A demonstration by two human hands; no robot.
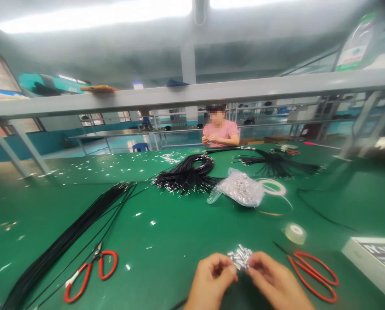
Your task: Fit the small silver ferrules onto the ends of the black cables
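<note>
Green bench [186, 232] runs wide under bright ceiling strips, with a grey rail crossing the view above it. Head view only. My left hand [210, 280] and right hand [272, 282] sit low at the near edge, close together, fingertips facing each other. Between them lies a small heap of silver ferrules [240, 257] on the bench; both sets of fingers are curled and pinched at the heap's near side, but I cannot tell whether either pinch holds a piece. Just right of my right hand, red scissors [313, 275], blades pointing up-left. A second pair of red scissors [90, 271] lies well to the left, tips touching a long black wire bundle [69, 237] that slants from the near-left corner toward mid-bench. Mid-bench, a looped coil of black wires [189, 174] with shiny ends fanned toward me. Just right of it, a clear bag [239, 187] of silver parts, its far side beside a tape ring [272, 187]. A smaller tape roll [294, 233] sits nearer me. A white box [374, 260] lies at the right edge. Further back, another wire fan [276, 163]. At the bench's far side, a person in a pink shirt [220, 131] sits with hands together. Small silver bits are scattered over the far-left bench.
</note>
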